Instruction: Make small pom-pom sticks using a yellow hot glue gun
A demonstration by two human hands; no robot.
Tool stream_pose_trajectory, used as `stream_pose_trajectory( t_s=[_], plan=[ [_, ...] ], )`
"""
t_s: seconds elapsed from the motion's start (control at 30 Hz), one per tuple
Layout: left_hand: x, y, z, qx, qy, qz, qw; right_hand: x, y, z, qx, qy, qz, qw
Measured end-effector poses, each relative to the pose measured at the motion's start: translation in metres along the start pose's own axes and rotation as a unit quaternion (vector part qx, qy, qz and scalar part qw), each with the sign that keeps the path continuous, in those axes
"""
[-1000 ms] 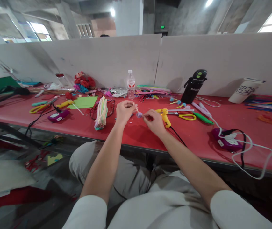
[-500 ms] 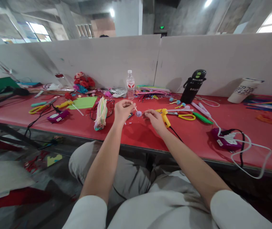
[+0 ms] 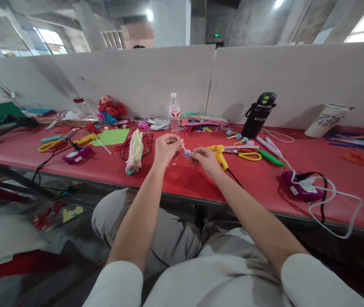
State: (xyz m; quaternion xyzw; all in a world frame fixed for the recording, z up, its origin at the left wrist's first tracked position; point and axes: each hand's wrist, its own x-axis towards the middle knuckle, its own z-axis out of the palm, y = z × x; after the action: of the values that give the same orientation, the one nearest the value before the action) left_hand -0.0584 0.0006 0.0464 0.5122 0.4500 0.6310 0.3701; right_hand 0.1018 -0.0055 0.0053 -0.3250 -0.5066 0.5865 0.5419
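Over the red table, my left hand (image 3: pixel 166 149) pinches the pale stem of a small purple pipe-cleaner flower (image 3: pixel 186 153). My right hand (image 3: pixel 205 158) has its fingertips closed at the right side of the flower's fuzzy head, touching it. Just right of that hand lies a yellow glue gun (image 3: pixel 220 157), beside scissors with yellow handles (image 3: pixel 249 156). A bundle of pale pipe cleaners (image 3: pixel 134 152) rests left of my left hand. Behind the hands stands a clear water bottle (image 3: pixel 174 114).
A black flask (image 3: pixel 258 116) and a white cup (image 3: pixel 325 121) stand at the back right. Purple power strips (image 3: pixel 301 187) with cables lie near the right front edge. Green paper (image 3: pixel 110 137) and a second yellow glue gun (image 3: pixel 85 139) are on the left. A white partition (image 3: pixel 105 81) closes off the back.
My right hand has moved slightly left, and its fingertips now meet the flower head, from which they were apart before. My left hand still holds the stem.
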Motion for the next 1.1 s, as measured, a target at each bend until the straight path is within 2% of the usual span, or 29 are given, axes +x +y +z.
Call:
stream_pose_trajectory(
  t_s=[0.27, 0.7, 0.8, 0.97, 1.1],
  plan=[
    [-0.001, -0.003, 0.001, 0.000, -0.009, 0.015, 1.000, -0.001, -0.001, 0.000, -0.017, 0.011, -0.010, 1.000],
    [-0.002, -0.001, 0.005, -0.009, 0.008, -0.002, 1.000, 0.000, 0.002, -0.002, -0.066, 0.020, -0.022, 0.997],
    [-0.002, 0.000, 0.003, -0.012, 0.014, -0.006, 1.000, 0.001, 0.003, -0.003, -0.051, 0.012, -0.018, 0.998],
    [0.003, -0.001, 0.000, -0.081, 0.032, -0.034, 0.996, 0.002, 0.001, -0.003, 0.003, -0.021, -0.001, 1.000],
    [0.009, -0.006, -0.001, -0.174, 0.030, -0.087, 0.980, 0.000, 0.000, -0.004, -0.042, -0.043, -0.061, 0.996]
  ],
)
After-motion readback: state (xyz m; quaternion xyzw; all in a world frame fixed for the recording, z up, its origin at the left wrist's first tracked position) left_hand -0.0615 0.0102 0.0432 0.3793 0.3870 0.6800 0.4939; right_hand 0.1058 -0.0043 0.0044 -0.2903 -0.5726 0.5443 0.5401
